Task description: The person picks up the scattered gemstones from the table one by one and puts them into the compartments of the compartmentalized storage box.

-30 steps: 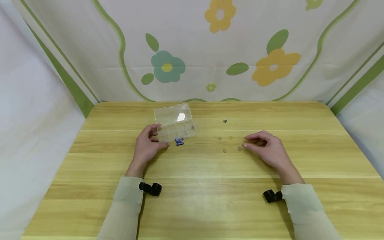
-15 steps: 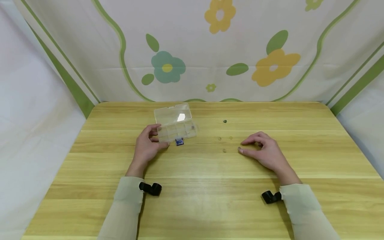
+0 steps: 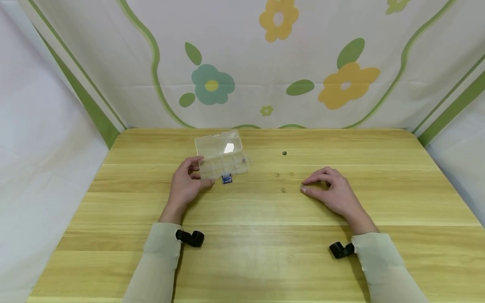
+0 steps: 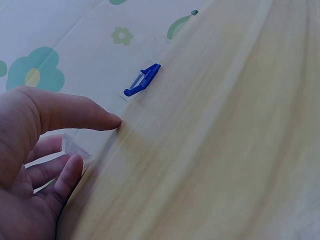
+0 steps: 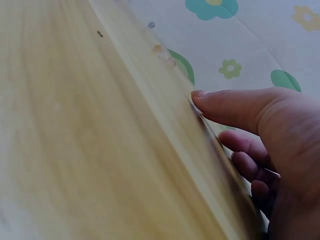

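Note:
In the head view, a clear plastic compartment box [image 3: 217, 167] lies with its lid [image 3: 216, 144] flipped back and a blue latch [image 3: 227, 179] at its front. My left hand [image 3: 185, 183] grips its left end between thumb and fingers. A small dark bead [image 3: 243, 160] sits in a right-hand compartment. To the right, my right hand [image 3: 331, 189] pinches a small bead [image 3: 302, 186] at the table between thumb and forefinger; the fingers mostly hide it. In the right wrist view, the thumb [image 5: 225, 104] covers that bead.
Between the box and the right hand lie small pale beads [image 3: 278, 175], [image 3: 283, 190] and a yellowish bead [image 3: 291, 174]. Farther back is a dark green bead [image 3: 284, 153]. Behind the wooden table [image 3: 242, 252] hangs a flowered cloth [image 3: 250, 63].
My right hand has moved slightly left, and its thumb and forefinger have come together on the nearest bead. The left hand and the box stay where they were.

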Demonstrator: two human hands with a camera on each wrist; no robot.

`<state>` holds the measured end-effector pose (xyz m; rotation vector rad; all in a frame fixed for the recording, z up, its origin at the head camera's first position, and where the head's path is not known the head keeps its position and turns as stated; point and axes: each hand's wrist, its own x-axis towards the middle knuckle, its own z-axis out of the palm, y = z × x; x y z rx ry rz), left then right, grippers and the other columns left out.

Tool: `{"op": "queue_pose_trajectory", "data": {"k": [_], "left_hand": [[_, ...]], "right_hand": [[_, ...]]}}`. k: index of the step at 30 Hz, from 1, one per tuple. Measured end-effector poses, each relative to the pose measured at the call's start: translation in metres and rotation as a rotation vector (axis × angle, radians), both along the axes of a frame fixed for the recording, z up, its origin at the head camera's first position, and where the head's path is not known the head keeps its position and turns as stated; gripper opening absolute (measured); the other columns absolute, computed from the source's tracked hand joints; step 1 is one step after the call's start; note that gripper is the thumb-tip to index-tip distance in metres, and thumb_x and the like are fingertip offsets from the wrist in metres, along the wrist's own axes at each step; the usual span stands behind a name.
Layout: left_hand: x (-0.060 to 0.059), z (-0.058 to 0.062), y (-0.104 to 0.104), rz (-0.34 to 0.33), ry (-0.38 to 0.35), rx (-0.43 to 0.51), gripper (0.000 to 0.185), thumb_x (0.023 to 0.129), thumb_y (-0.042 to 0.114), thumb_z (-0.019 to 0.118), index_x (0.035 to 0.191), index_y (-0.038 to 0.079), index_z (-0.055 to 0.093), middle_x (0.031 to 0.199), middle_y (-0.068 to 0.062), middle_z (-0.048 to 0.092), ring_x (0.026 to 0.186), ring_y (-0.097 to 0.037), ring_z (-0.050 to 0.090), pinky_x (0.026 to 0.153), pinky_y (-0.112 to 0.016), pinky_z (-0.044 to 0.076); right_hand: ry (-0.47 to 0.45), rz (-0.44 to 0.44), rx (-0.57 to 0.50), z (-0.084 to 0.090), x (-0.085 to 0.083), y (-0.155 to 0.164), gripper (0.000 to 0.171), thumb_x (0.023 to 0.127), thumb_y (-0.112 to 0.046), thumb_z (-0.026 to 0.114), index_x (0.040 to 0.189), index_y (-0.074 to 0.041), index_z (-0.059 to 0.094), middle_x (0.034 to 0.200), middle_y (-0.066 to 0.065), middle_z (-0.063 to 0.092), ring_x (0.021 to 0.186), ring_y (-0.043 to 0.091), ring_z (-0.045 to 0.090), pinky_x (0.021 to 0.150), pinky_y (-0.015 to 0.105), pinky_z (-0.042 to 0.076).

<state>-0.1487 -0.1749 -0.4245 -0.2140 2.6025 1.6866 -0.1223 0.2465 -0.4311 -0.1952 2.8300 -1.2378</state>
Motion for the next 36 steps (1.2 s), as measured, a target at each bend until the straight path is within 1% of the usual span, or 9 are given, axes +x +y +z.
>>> {"op": "queue_pose_trajectory", "data": {"k": [7, 14, 18, 25, 30, 36], "left_hand": [[0.0003, 0.0009, -0.0001, -0.002, 0.001, 0.001, 0.080, 0.079, -0.002, 0.089, 0.151, 0.012, 0.058, 0.137, -0.017, 0.061, 0.115, -0.032, 0.060, 0.098, -0.036, 0.052], [-0.0005, 0.0014, 0.0001, -0.002, 0.002, 0.003, 0.079, 0.080, -0.001, 0.089, 0.151, 0.012, 0.058, 0.138, -0.017, 0.060, 0.116, -0.032, 0.060, 0.100, -0.040, 0.052], [-0.0008, 0.0004, -0.0004, -0.002, 0.007, -0.002, 0.078, 0.080, 0.000, 0.089, 0.151, 0.011, 0.058, 0.137, -0.018, 0.060, 0.115, -0.033, 0.060, 0.100, -0.040, 0.053], [-0.0009, -0.0001, -0.0003, -0.006, 0.011, 0.000, 0.079, 0.080, -0.001, 0.088, 0.152, 0.011, 0.057, 0.137, -0.018, 0.061, 0.114, -0.033, 0.061, 0.100, -0.040, 0.053], [0.0008, -0.0006, -0.0012, -0.005, 0.007, -0.002, 0.079, 0.080, -0.001, 0.088, 0.152, 0.012, 0.057, 0.136, -0.017, 0.061, 0.114, -0.033, 0.061, 0.102, -0.042, 0.053], [0.0016, -0.0002, -0.0009, -0.006, 0.007, -0.002, 0.079, 0.080, -0.001, 0.088, 0.152, 0.012, 0.057, 0.136, -0.017, 0.060, 0.113, -0.033, 0.061, 0.101, -0.041, 0.052]], "right_hand": [[0.021, 0.004, 0.005, -0.0008, -0.0002, -0.0012, 0.014, 0.095, -0.037, 0.084, 0.105, -0.027, 0.084, 0.118, -0.001, 0.067, 0.115, 0.018, 0.053, 0.094, 0.032, 0.042], [0.036, 0.001, 0.003, -0.0009, -0.0003, -0.0016, 0.013, 0.095, -0.037, 0.084, 0.105, -0.028, 0.085, 0.117, -0.002, 0.068, 0.113, 0.017, 0.053, 0.089, 0.030, 0.040], [0.036, -0.004, 0.003, -0.0015, -0.0003, -0.0015, 0.013, 0.095, -0.037, 0.084, 0.104, -0.028, 0.084, 0.116, -0.002, 0.068, 0.113, 0.016, 0.053, 0.090, 0.028, 0.041], [0.032, -0.024, 0.009, 0.0001, 0.0001, -0.0026, 0.016, 0.096, -0.037, 0.083, 0.107, -0.025, 0.084, 0.116, 0.000, 0.070, 0.113, 0.018, 0.055, 0.093, 0.033, 0.041], [0.016, -0.057, 0.005, 0.0014, 0.0004, -0.0036, 0.020, 0.098, -0.041, 0.080, 0.109, -0.025, 0.084, 0.115, 0.000, 0.071, 0.112, 0.019, 0.057, 0.094, 0.036, 0.041], [0.010, -0.073, -0.001, 0.0026, 0.0009, -0.0047, 0.023, 0.098, -0.043, 0.079, 0.110, -0.025, 0.084, 0.115, 0.001, 0.072, 0.113, 0.020, 0.058, 0.098, 0.039, 0.042]]}}
